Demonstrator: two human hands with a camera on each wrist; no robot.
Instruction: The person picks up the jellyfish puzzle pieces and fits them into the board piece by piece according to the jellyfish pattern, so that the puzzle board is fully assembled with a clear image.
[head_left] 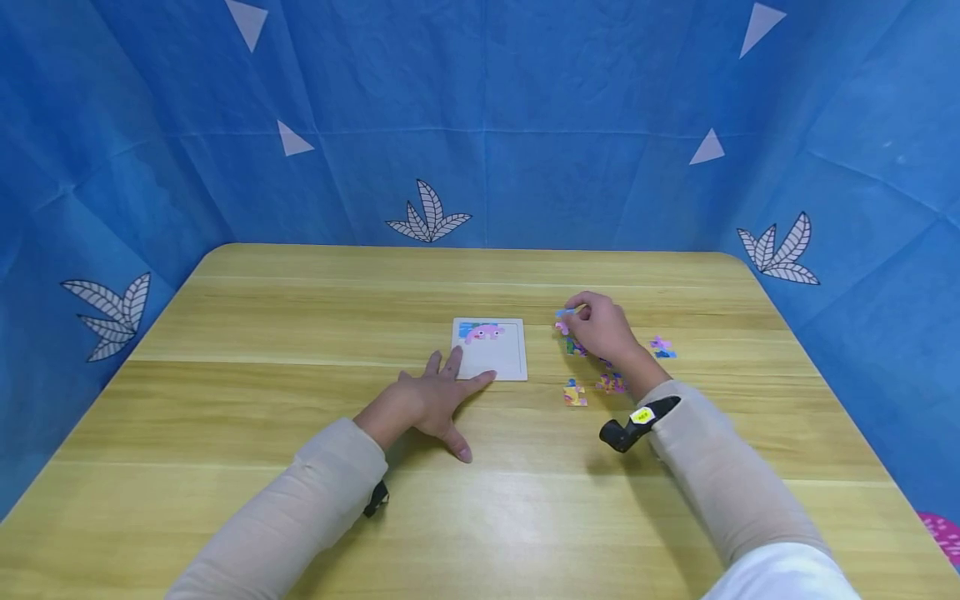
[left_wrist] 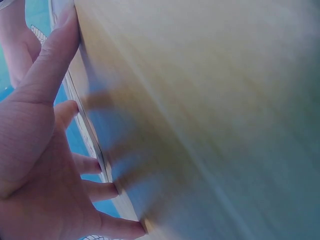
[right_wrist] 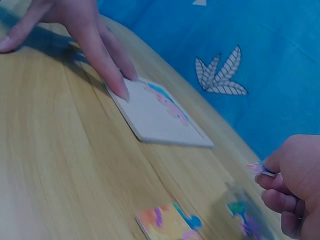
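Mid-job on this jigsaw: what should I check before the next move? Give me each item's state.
1. Piece secured: ok. The right grip pinches the held piece.
2. Tray braced: ok. The left grip touches the puzzle tray at its near left side.
3. Room in the tray: ok. Picture pieces fill only part of the far side.
4. Loose pieces clear of the tray: ok. Those visible lie on the table to its right.
5. Held piece above the tray: not ok. It is off to the right.
6. Held piece turned to fit: cannot tell. It is partly covered.
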